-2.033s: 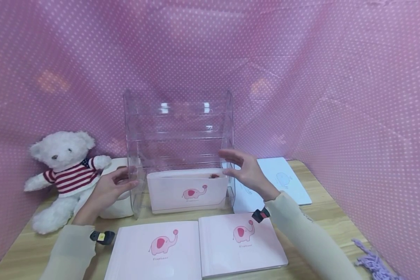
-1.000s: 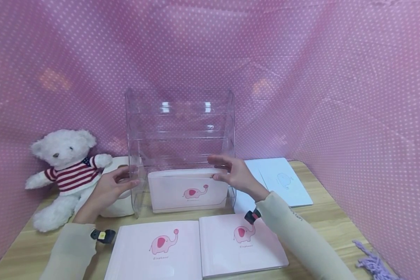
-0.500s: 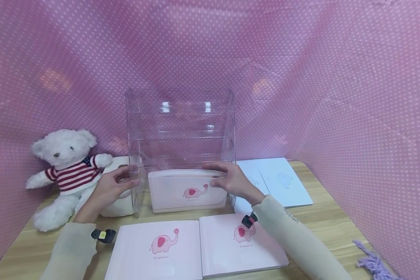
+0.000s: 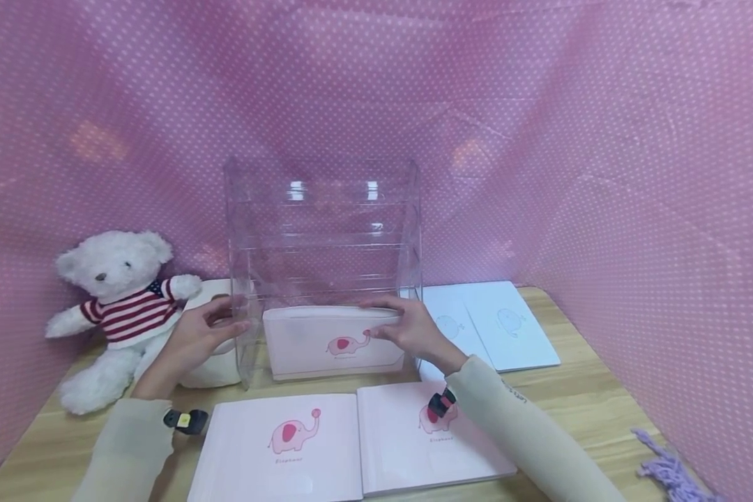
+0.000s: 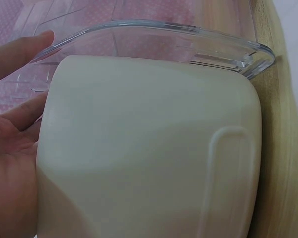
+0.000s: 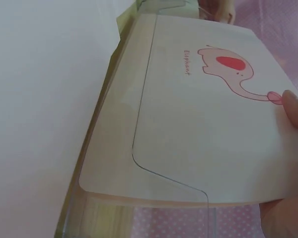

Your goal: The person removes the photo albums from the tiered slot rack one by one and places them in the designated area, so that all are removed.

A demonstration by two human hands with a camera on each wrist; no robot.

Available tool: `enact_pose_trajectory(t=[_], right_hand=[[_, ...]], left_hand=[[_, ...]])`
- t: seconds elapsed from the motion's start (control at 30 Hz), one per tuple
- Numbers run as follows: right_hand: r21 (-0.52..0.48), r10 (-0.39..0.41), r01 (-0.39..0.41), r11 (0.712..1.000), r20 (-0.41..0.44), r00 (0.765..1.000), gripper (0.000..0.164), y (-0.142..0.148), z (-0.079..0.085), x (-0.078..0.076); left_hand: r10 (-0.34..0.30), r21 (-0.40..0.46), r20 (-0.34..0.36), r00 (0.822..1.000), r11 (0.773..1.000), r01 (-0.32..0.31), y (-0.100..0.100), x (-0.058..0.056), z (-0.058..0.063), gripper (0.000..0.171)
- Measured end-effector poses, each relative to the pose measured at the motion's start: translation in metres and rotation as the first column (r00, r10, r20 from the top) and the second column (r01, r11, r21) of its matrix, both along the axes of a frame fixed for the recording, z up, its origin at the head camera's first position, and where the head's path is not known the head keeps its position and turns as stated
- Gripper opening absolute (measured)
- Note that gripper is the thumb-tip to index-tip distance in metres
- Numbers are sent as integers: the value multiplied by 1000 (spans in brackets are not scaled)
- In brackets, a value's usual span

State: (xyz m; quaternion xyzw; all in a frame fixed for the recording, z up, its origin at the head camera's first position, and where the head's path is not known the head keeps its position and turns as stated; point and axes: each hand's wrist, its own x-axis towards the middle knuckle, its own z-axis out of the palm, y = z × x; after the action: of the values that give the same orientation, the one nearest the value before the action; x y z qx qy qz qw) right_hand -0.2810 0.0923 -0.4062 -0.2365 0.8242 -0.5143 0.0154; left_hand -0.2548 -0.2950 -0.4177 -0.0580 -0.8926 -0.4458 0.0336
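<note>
A book (image 4: 310, 341) with a pink elephant on its white cover stands upright in the lowest tier of the clear plastic rack (image 4: 323, 245). My right hand (image 4: 417, 328) pinches its upper right part, thumb on the cover and fingers behind the top edge. In the right wrist view, the rack's transparent front lip crosses the lower part of the book (image 6: 203, 129). With my left hand (image 4: 194, 341) I hold the rack's left side panel; the thumb lies on the panel edge in the left wrist view. A cream container (image 5: 149, 139) stands just outside that panel.
Two more elephant books (image 4: 282, 474) lie flat in front of the rack. White books with whale drawings (image 4: 514, 338) lie at the right. A white teddy bear (image 4: 122, 307) in a striped sweater sits at the left. Purple yarn (image 4: 671, 474) lies at the front right.
My right hand has moved left and down from the book's right corner and now pinches its top. The gap at the book's top has narrowed. My left hand stays on the rack.
</note>
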Motion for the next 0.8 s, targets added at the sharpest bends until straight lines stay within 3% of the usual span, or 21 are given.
enact_pose_trajectory(t=[0.3,0.63,0.8], right_hand=[[-78,-73,67,995,-81,994,38,-6,-10,-2],[-68,-119,115,991,-57,991,38,-10,-9,-3],[-86,-122,114,990,-89,989,37,-11,-9,-2]], left_hand=[[-1,-16,3,1000,1000,1,0,-1,1,67],[-9,3,-2,1000,1000,9,1,0,4,66],[-14,6,-6,1000,1000,14,0,0,3,65]])
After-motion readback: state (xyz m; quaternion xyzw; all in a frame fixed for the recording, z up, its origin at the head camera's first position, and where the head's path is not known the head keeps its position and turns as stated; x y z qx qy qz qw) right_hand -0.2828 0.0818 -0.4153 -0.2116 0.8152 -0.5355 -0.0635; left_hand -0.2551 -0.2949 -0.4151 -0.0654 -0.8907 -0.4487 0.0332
